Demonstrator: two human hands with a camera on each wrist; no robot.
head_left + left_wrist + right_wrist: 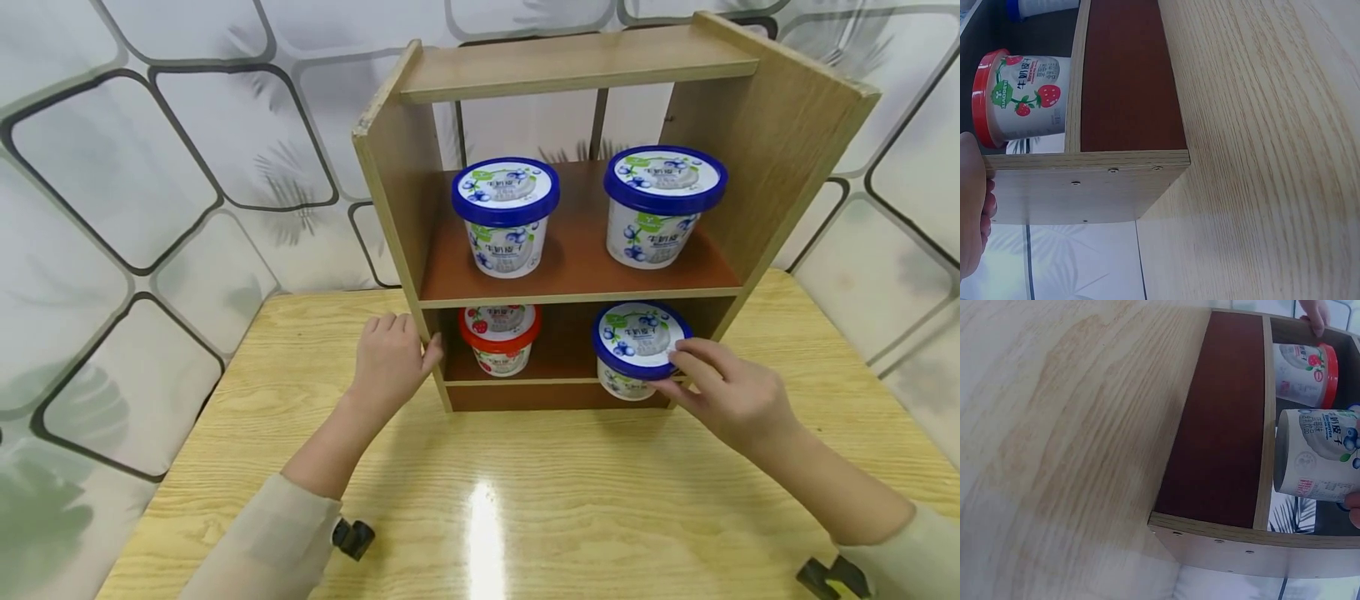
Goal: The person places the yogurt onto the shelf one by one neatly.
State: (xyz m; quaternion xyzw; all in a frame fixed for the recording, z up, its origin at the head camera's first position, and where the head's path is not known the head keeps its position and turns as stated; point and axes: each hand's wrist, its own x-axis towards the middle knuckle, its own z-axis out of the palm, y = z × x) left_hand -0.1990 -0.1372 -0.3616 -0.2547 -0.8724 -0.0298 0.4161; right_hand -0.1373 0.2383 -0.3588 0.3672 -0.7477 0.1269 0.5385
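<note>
My right hand (738, 404) pinches a blue-lidded blueberry ice-cream-style tub (637, 337) at the right of the lower compartment. The tub overlaps the compartment's front lip, and the right wrist view shows its white side (1316, 453) and my fingertips (1354, 509) at its edge. My left hand (390, 358) grips the left side panel of the small wooden shelf (393, 183), thumb on the inner side and fingers outside. Beside that thumb, a red-lidded strawberry tub (500, 337) stands upright in the lower compartment; the left wrist view shows its printed side (1032, 97).
Two larger blue-lidded tubs stand on the upper board, one left (506, 217) and one right (663, 208). The shelf stands on a wood-grain table (420, 500), with a patterned cloth (225, 133) behind. A raised lip (1266, 425) edges the lower compartment.
</note>
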